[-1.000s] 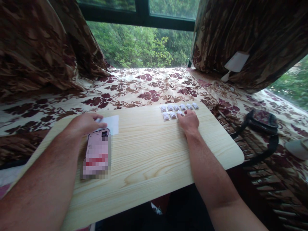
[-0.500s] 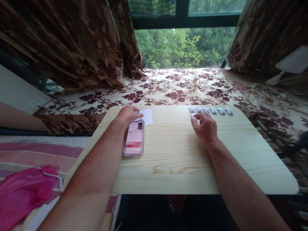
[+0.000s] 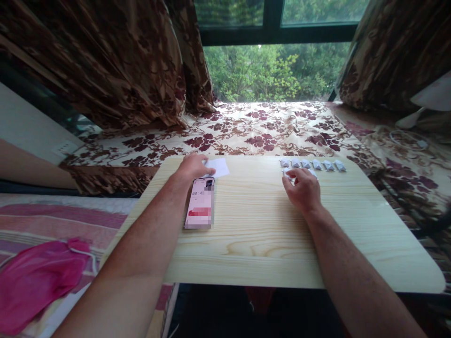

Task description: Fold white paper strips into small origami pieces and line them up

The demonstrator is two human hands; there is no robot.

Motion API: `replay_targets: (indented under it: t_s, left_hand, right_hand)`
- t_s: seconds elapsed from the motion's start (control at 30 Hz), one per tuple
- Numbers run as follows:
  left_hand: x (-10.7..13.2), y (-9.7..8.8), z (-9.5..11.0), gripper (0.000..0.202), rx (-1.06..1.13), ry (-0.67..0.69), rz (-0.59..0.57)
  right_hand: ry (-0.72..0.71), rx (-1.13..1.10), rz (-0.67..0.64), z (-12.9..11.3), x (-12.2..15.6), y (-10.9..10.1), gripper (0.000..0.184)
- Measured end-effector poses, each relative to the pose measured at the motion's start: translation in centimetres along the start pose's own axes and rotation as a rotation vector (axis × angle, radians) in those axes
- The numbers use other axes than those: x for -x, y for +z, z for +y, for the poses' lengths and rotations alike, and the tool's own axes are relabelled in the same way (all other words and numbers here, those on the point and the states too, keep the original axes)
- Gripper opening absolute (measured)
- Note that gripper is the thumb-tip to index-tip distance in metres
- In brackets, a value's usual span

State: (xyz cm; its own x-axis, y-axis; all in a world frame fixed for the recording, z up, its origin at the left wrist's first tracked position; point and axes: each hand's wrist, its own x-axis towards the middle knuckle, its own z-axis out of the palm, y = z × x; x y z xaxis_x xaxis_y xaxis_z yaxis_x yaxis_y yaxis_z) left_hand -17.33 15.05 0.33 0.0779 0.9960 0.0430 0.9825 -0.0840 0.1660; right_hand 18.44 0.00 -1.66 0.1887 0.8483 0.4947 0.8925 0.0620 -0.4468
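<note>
Pink cloth (image 3: 38,281) is lying crumpled on a striped sheet (image 3: 112,213) at near left, beside the pale wood table (image 3: 253,225). Over the table's near edge, two bare forearms are slanting forward, each angling inward. Just right of the left forearm, a phone (image 3: 198,202) is lying face up, its pink screen showing lit and partly pixelated.

Right of centre, the right hand (image 3: 303,188) is arching over the tabletop, back upward and knuckles bent, with thumb and forefinger curving toward each other around a white piece (image 3: 287,172). Whether the tips are pinching it, one cannot tell. Another white piece (image 3: 313,173) is peeking out behind the knuckles.

Near the table's far left corner, the left hand (image 3: 193,166) is resting low, its thumb pointing right and its forefinger curving beyond, the two standing apart at the edge of the paper (image 3: 221,167). That sheet is lying flat just past the phone's top end. Beyond the right hand, a row of six white pieces (image 3: 306,164) is lining the table's far edge.

Farther back, a floral cover (image 3: 262,126) is spreading toward the window (image 3: 275,35), and a lamp (image 3: 435,94) is leaning at right. Patterned curtains (image 3: 123,61) are hanging on both sides, framing greenery (image 3: 253,75) outside.
</note>
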Motion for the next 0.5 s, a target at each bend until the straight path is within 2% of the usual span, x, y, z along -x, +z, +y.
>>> replay_targets:
  t_s: [0.23,0.3,0.37,0.5]
  left_hand:
    - [-0.2,0.3,1.5,0.082,-0.083,0.028,-0.067]
    - [-0.2,0.2,2.0,0.082,-0.11,0.043,-0.098]
    - [-0.2,0.1,2.3,0.082,-0.122,0.046,-0.115]
    - [0.2,0.0,2.7,0.075,-0.082,0.034,-0.082]
  right_hand:
    - [0.004,-0.013,-0.045,-0.8,0.2,-0.1,0.024]
    - [-0.073,-0.036,-0.136,-1.9,0.5,-0.1,0.028]
    - [-0.233,-0.033,-0.299,-3.5,0.6,0.1,0.035]
    - [-0.418,0.056,-0.5,-7.0,0.0,1.2,0.055]
